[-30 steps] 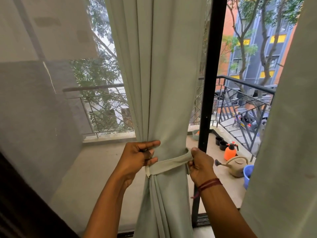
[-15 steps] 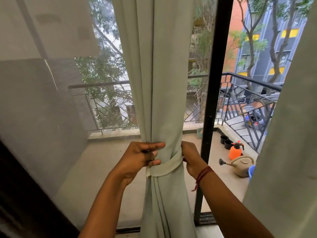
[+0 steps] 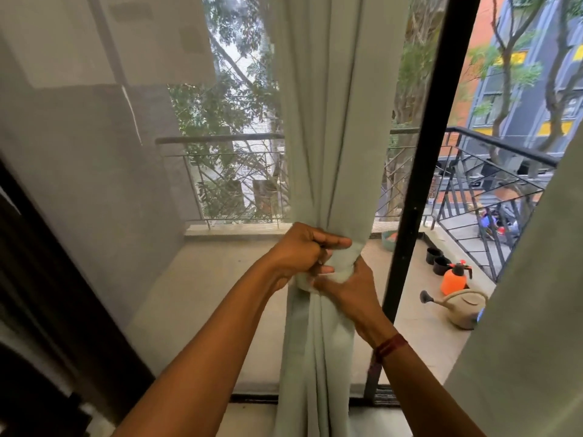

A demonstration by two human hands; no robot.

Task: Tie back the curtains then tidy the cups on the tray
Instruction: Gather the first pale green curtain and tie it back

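The pale grey-green curtain (image 3: pixel 328 121) hangs in long folds, pinched to a narrow waist between the hands. The left hand (image 3: pixel 301 252) curls tight round the cloth from the left; the right hand (image 3: pixel 348 287), just below and touching it, grips the bunch from the right.

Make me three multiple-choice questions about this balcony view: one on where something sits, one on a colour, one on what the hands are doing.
1. Where is the watering can?
A. on the balcony floor, right of the black door frame
B. on the railing
C. indoors

2. What colour is the pump sprayer?
A. blue
B. orange
C. white

3. What are the left hand and right hand doing?
A. hanging free
B. holding cups
C. gripping the gathered curtain

Answers:
1 A, it stands on the floor beyond the frame.
2 B, its tank is bright orange.
3 C, both hands' fingers curl into the bunched fabric.
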